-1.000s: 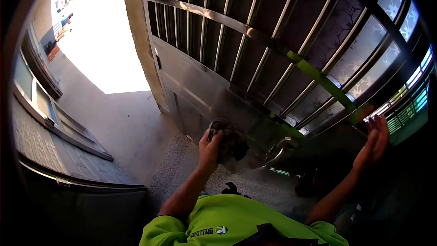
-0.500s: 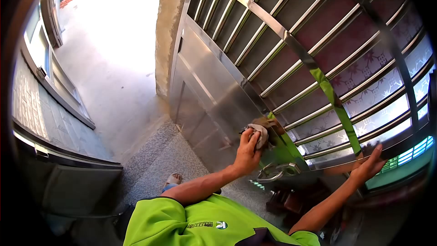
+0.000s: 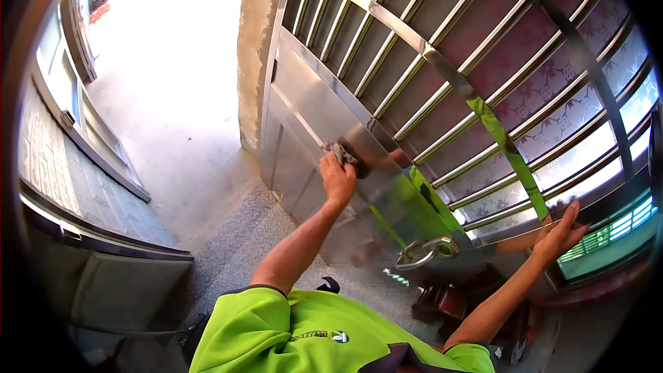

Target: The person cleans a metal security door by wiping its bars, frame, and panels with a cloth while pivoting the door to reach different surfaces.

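Observation:
A crumpled grey-brown cloth (image 3: pixel 340 152) lies against the lower metal panel of the barred door (image 3: pixel 314 107). My left hand (image 3: pixel 338 178) presses it there with the fingers closed over it. The door's curved metal handle (image 3: pixel 423 251) is below and to the right of that hand. At the right, my right hand (image 3: pixel 559 236) rests at the door's edge, below the ends of the bars, fingers apart from the thumb. The shiny panel mirrors the green shirt and the cloth.
A rough wall edge (image 3: pixel 253 55) borders the door's hinge side, with bright ground outside. Windows (image 3: pixel 86 117) line the left wall. Speckled stone flooring (image 3: pixel 238 235) lies below. A dark red-brown wooden object (image 3: pixel 442 300) stands behind the door's free edge.
My left hand has moved up and left across the door panel with the cloth over the last half second. My right hand, raised off the door's edge at first, is now at it.

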Motion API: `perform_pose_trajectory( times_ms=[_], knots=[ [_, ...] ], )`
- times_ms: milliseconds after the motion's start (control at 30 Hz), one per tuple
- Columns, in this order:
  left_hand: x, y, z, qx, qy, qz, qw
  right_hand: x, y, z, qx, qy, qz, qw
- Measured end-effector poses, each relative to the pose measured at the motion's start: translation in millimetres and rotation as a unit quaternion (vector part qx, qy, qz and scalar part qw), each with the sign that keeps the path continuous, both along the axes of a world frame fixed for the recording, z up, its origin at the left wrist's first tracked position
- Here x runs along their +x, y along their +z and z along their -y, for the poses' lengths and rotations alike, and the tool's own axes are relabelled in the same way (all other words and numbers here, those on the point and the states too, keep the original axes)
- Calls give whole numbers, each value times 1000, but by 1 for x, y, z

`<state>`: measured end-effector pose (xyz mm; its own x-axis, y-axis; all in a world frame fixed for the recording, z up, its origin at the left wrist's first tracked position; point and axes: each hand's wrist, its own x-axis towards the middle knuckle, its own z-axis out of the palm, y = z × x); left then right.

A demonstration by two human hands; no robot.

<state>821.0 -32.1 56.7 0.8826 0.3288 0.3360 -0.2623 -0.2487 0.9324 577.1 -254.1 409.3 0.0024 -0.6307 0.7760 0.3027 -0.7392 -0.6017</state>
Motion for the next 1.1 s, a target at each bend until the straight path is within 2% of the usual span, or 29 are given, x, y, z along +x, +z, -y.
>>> perform_pose_trajectory(
  times_ms=[33,100,133,200,267,300,333,367,400,467,567,600,733,867,967,1033,1100],
  knots=[
    [-29,-1,4,4,-41,-2,999,-2,-1,4,33,0,-2,999],
    [-68,-15,9,-13,-126,-25,992,-2,1,0,21,4,-13,1000],
    [-64,-15,5,-15,-125,-20,992,-3,2,-1,10,5,-26,1000],
    [-46,-28,-7,-71,-161,-132,975,-6,-2,18,0,1,-40,999],
    [4,-19,-31,-69,-65,-121,988,-8,-4,25,2,15,-53,998],
    [40,-25,-40,-64,-18,-93,993,-11,-2,21,22,-26,-86,996],
    [68,-11,-57,-29,10,-120,992,-9,-2,19,21,-26,-87,996],
    [89,-1,-68,-39,41,-107,993,-6,-3,17,-1,-10,-55,998],
    [100,10,-74,-41,42,-112,992,-3,-3,12,-22,7,-24,999],
    [116,-5,-58,-10,27,-123,992,-3,-1,4,-4,0,-26,1000],
    [62,-3,-36,31,37,-125,991,-5,1,-6,6,17,-29,999],
    [47,-18,-29,43,5,-146,988,-4,1,-3,6,19,-32,999],
    [6,-25,-33,18,-79,-185,979,-4,-3,4,-12,27,-7,1000],
    [30,-24,-37,42,-49,-136,989,-6,-2,-5,12,-1,-20,1000],
    [68,-11,-51,44,-3,-131,990,-3,-3,-1,-33,-18,-13,999],
    [105,-5,-65,59,26,-166,984,-7,-1,-5,9,-21,-37,999],
    [126,-6,-69,59,50,-193,978,-13,-2,8,-5,-13,-40,999]
  ],
)
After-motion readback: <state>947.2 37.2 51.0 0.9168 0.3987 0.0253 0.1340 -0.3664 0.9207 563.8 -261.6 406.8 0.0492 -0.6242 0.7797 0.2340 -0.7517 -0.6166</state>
